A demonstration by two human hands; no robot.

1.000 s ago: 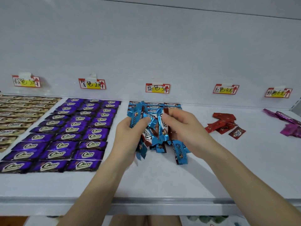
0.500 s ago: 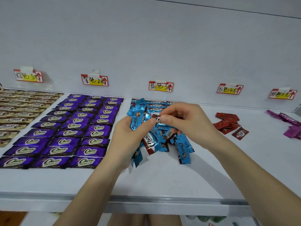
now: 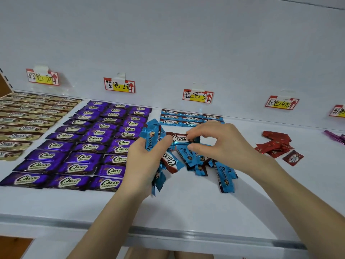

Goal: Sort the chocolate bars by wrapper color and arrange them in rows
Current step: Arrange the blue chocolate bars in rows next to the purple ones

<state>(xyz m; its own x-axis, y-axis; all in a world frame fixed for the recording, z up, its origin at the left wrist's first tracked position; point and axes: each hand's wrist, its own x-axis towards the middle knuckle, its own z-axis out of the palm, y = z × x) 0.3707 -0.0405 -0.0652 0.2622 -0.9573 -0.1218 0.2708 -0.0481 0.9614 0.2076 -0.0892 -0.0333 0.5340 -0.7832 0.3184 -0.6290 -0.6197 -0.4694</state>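
My left hand (image 3: 144, 161) grips a bunch of blue-wrapped chocolate bars (image 3: 152, 141), fanned upward from the palm. My right hand (image 3: 222, 144) pinches one blue bar (image 3: 178, 137) by its right end, label up, between thumb and fingers; its left end meets my left thumb. More loose blue bars (image 3: 225, 177) lie in a heap on the white shelf under both hands. Behind them, neat rows of blue bars (image 3: 190, 116) sit below the blue price tag (image 3: 197, 96).
Purple bars (image 3: 89, 144) fill tidy rows to the left, gold bars (image 3: 24, 120) further left. A loose pile of red bars (image 3: 276, 144) lies at right, pink ones (image 3: 336, 136) at the far right edge. The shelf's front lip (image 3: 186, 234) runs below my forearms.
My right hand has drawn a single blue bar out of the bunch and turned it flat, label up. My left hand keeps its bunch and has barely shifted.
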